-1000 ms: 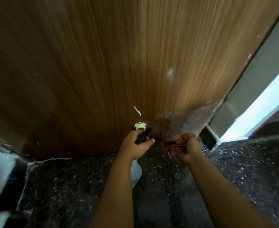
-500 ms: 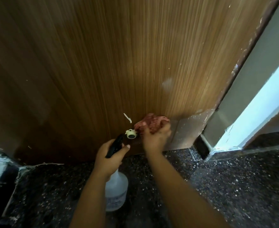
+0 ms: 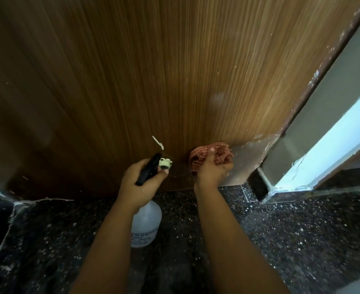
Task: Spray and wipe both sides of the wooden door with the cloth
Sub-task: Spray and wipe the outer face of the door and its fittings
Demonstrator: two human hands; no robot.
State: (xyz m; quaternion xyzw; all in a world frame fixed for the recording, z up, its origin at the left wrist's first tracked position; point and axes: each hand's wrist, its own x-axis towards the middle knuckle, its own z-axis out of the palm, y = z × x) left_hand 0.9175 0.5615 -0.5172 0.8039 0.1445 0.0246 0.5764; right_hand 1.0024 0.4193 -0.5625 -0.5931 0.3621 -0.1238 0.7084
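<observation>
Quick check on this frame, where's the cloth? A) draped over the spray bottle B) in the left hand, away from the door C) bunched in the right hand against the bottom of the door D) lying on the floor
C: the right hand grips the bunched checked cloth low against the wooden door, while the left hand holds the spray bottle.

Red checked cloth (image 3: 211, 157) bunched against the brown wooden door's (image 3: 153, 71) bottom edge.
</observation>
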